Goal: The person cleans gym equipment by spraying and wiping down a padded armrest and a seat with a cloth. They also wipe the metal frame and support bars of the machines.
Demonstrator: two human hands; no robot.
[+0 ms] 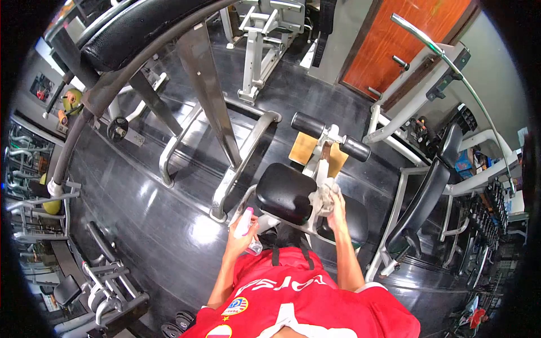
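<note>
My left hand (242, 239) is closed around a spray bottle (245, 225) with a white and pink top and a clear lower part. My right hand (337, 211) grips a crumpled, light grey cloth (323, 198), which lies against the white frame between two black pads. To the left of the cloth is the shiny black pad (285, 193); the other black pad (352, 221) sits to its right, partly behind my right forearm. Above them are two black foam rollers (308, 125) and a yellow-brown plate (303, 148).
A grey metal frame (231, 186) stands close on the left. On the right is a machine with a long black backrest (414, 205). An orange wooden door (389, 39) is at the top, dumbbell racks (484, 219) at the far right.
</note>
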